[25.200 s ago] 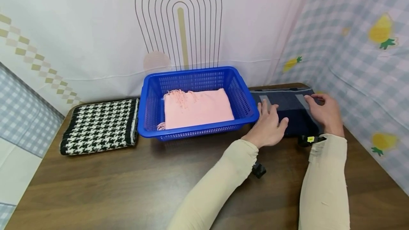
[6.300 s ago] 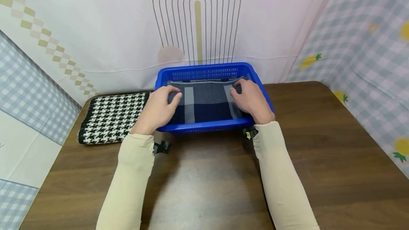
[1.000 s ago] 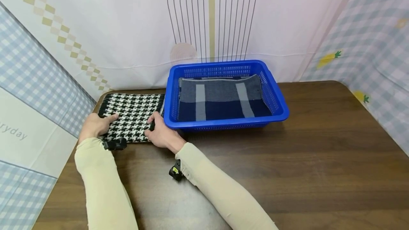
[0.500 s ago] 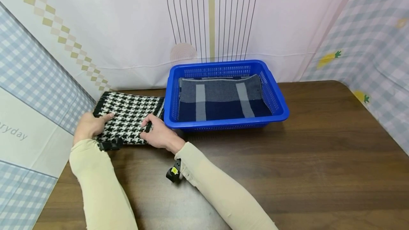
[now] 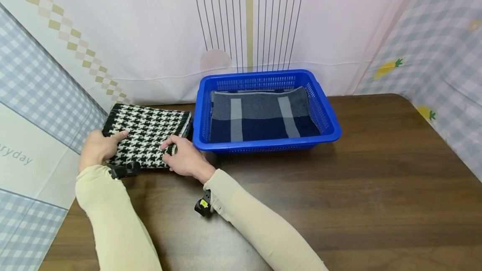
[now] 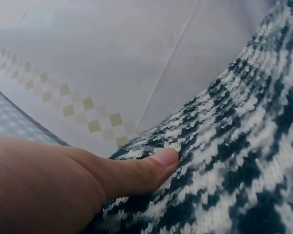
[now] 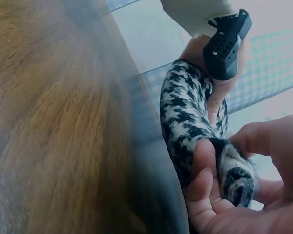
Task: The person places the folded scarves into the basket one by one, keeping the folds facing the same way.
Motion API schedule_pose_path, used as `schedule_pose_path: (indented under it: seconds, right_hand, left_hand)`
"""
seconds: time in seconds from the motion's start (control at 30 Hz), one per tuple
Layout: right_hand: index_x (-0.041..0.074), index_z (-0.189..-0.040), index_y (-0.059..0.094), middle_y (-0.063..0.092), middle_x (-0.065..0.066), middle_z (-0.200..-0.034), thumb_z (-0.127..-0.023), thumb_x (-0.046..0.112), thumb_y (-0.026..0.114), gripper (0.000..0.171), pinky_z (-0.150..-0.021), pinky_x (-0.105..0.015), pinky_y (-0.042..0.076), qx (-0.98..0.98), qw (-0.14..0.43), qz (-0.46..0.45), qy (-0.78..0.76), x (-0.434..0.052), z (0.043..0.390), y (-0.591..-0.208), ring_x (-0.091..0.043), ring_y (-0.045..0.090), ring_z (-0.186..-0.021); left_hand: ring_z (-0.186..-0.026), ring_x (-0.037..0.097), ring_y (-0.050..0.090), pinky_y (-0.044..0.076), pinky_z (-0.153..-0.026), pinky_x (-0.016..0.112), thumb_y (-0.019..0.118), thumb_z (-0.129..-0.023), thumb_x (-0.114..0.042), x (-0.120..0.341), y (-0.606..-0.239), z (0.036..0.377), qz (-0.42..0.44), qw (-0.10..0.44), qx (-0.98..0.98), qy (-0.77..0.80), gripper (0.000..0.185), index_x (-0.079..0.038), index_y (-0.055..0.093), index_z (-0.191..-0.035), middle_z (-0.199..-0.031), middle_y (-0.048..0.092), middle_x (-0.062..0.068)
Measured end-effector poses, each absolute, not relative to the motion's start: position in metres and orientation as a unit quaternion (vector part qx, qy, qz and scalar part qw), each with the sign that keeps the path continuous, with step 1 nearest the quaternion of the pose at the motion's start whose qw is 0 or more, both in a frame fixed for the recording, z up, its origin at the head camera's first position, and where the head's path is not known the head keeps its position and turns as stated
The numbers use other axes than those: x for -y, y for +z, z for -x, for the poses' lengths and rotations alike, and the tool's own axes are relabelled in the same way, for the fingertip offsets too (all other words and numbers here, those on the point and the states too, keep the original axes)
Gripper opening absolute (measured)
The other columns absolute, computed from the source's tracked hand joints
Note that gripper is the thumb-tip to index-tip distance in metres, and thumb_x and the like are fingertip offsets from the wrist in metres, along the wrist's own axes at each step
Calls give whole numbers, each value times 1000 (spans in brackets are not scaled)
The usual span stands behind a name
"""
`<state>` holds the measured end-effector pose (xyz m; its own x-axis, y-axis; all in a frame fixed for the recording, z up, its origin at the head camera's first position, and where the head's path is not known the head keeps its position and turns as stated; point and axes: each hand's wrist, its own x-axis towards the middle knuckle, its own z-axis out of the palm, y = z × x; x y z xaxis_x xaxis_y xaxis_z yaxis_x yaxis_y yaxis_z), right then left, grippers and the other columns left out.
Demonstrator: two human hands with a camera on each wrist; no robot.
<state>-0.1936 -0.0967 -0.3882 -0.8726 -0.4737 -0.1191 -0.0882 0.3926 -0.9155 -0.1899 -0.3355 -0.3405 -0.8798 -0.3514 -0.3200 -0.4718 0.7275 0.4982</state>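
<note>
A folded black-and-white houndstooth scarf (image 5: 144,131) is held between both hands at the left of the table, beside the basket. My left hand (image 5: 98,147) grips its left side, thumb on top and fingers hidden beneath. At the front right corner my right hand (image 5: 188,160) pinches it. In the right wrist view, the scarf (image 7: 183,109) shows its folded layers between the right thumb and fingers, raised off the wooden table. The left wrist view has the left thumb (image 6: 151,168) pressing into the knit.
A blue plastic basket (image 5: 271,142) stands just right of the scarf, against the back curtain (image 5: 158,32). Inside lies a folded navy and grey cloth (image 5: 260,116) with pale stripes. The brown table (image 5: 376,170) has a checked curtain (image 5: 444,53) at its right.
Over the last second both hands have shifted the houndstooth scarf left and raised it. Earlier, the navy cloth lay right of the basket, then went in over the pink fringed cloth, now out of sight.
</note>
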Motion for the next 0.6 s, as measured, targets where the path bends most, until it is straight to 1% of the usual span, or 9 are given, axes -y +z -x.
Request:
schedule_pose_path:
  seconds: [0.07, 0.17, 0.2, 0.4, 0.5, 0.6]
  right_hand:
    - [25, -115, 66, 72, -4, -109, -96, 16, 64, 21, -61, -24, 48, -838, 153, 181, -491, 97, 191, -386, -8, 65, -82]
    - [29, -118, 67, 68, 2, -117, -96, 20, 64, 24, -76, -21, 45, -868, 106, 191, -445, 99, 188, -383, -10, 57, -103]
    - [29, -119, 67, 68, 4, -118, -95, 21, 64, 25, -80, -20, 44, -874, 95, 193, -436, 99, 187, -382, -9, 53, -109]
    - [28, -120, 65, 69, 4, -115, -96, 21, 64, 25, -80, -17, 42, -879, 56, 204, -427, 101, 183, -375, -9, 53, -105]
    - [28, -120, 65, 67, 3, -115, -95, 21, 65, 25, -79, -17, 42, -878, 47, 204, -431, 100, 182, -373, -9, 52, -103]
    - [29, -120, 64, 63, 3, -115, -96, 21, 63, 25, -79, -18, 42, -875, 47, 202, -438, 99, 181, -372, -9, 51, -102]
  left_hand:
    - [-137, 69, 25, 27, -116, 70, 38, -103, -63, 336, -339, 189, 224, 98, -922, 300, 104, 25, 8, -149, -151, 16, 51]
    - [-138, 69, 23, 25, -116, 71, 37, -102, -65, 335, -336, 188, 226, 90, -919, 309, 106, 24, 6, -150, -152, 14, 50]
    - [-138, 69, 23, 25, -116, 71, 37, -102, -66, 335, -336, 188, 227, 87, -919, 311, 107, 24, 5, -150, -153, 13, 50]
    - [-138, 69, 22, 25, -115, 71, 37, -101, -67, 334, -330, 185, 226, 67, -920, 312, 109, 24, 5, -150, -153, 13, 50]
    - [-139, 68, 21, 25, -115, 71, 37, -101, -67, 331, -326, 183, 233, 65, -917, 316, 108, 23, 4, -151, -154, 12, 49]
    - [-139, 68, 23, 26, -115, 71, 36, -101, -68, 329, -322, 182, 239, 60, -916, 318, 108, 23, 6, -151, -155, 13, 48]
